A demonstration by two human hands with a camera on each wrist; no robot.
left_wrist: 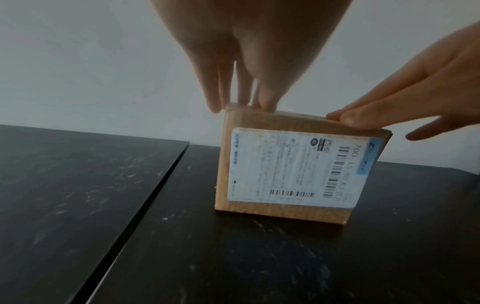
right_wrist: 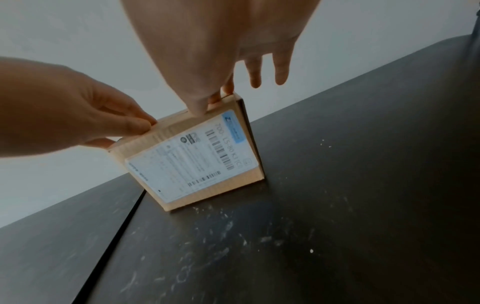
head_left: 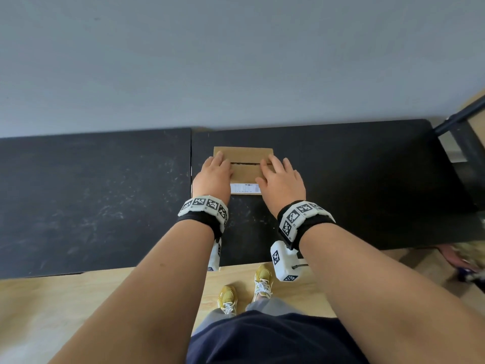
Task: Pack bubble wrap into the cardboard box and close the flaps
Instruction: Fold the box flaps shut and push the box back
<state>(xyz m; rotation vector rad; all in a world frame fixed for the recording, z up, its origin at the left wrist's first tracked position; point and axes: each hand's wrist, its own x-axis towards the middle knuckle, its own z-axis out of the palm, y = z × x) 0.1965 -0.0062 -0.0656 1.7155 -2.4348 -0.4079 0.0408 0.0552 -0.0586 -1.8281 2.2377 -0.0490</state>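
Box (head_left: 244,164) sits on the black table (head_left: 354,179), flaps almost shut. Left hand (head_left: 214,174) and right hand (head_left: 282,179) press flat on top, fingers straight. If they let go, the flaps might pop up.

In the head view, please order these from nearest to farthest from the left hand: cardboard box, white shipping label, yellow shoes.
1. Brown cardboard box: under the left hand, touching it.
2. White shipping label: on the box's near side, just right of the hand.
3. Yellow shoes: on the floor, far below.
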